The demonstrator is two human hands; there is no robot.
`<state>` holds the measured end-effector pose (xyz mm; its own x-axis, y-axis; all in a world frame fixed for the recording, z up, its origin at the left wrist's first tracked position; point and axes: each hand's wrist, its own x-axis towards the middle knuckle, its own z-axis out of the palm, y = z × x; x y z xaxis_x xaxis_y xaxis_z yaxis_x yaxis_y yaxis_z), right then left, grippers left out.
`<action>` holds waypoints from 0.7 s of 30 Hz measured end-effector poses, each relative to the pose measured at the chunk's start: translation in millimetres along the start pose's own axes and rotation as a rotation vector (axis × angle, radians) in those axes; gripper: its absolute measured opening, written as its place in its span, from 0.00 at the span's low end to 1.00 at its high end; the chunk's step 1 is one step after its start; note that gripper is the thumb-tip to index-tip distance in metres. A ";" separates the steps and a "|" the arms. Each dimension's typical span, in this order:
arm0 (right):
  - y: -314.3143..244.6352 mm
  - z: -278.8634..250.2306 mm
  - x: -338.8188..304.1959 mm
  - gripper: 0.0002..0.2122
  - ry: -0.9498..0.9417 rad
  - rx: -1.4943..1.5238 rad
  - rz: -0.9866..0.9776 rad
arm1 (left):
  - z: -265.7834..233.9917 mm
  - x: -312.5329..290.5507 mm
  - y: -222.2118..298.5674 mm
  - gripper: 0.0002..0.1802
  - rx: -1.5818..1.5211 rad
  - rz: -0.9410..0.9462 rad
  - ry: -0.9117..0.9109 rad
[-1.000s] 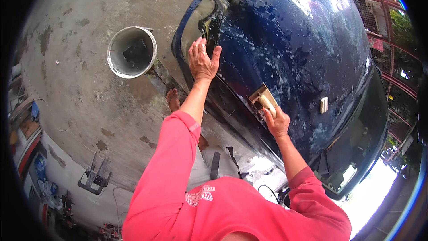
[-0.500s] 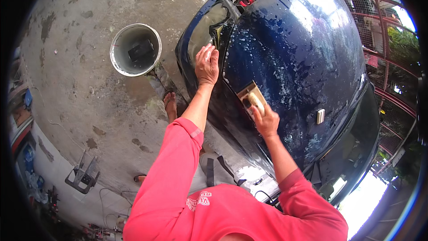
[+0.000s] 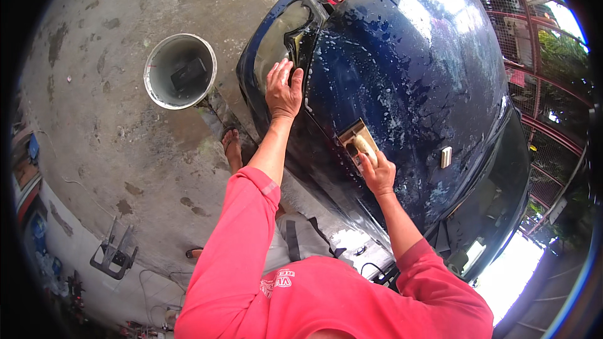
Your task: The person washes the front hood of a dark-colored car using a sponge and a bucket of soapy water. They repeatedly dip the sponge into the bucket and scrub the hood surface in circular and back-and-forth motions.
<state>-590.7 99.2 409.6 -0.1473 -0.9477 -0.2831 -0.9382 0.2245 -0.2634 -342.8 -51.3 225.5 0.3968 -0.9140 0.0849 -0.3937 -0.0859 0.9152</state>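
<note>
My right hand (image 3: 379, 176) is wrapped round the light-coloured handle of a flat rectangular sanding block (image 3: 353, 130). The block lies against the wet dark blue car hood (image 3: 433, 69), close to the hood's left edge. My left hand (image 3: 284, 93) rests with fingers stretched out on the front corner of the car, just below the headlight (image 3: 286, 22), and holds nothing. White foamy drops and pale scuffed patches cover parts of the hood. A small pale block (image 3: 446, 157) sits on the hood to the right of my right hand.
A round bucket (image 3: 148, 81) with a dark object in its water stands on the stained concrete floor (image 3: 125, 150) at the left. A black metal frame (image 3: 114, 256) lies at the lower left. Beyond the windshield (image 3: 496, 194) runs a red mesh fence (image 3: 553, 135).
The view has shifted slightly, so the car and bucket sit further left. The sanding block has slid a little rightward over the hood. My left hand's fingers are slightly more spread.
</note>
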 end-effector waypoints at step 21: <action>-38.9 15.0 147.2 0.23 0.232 -0.003 -0.273 | 11.2 -2.3 -3.2 0.33 0.172 0.107 -0.031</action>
<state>-571.1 -45.7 364.3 0.0416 -0.9990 0.0143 -0.9536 -0.0440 -0.2978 -351.8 -53.4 218.0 0.3204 -0.9331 0.1630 -0.5687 -0.0519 0.8209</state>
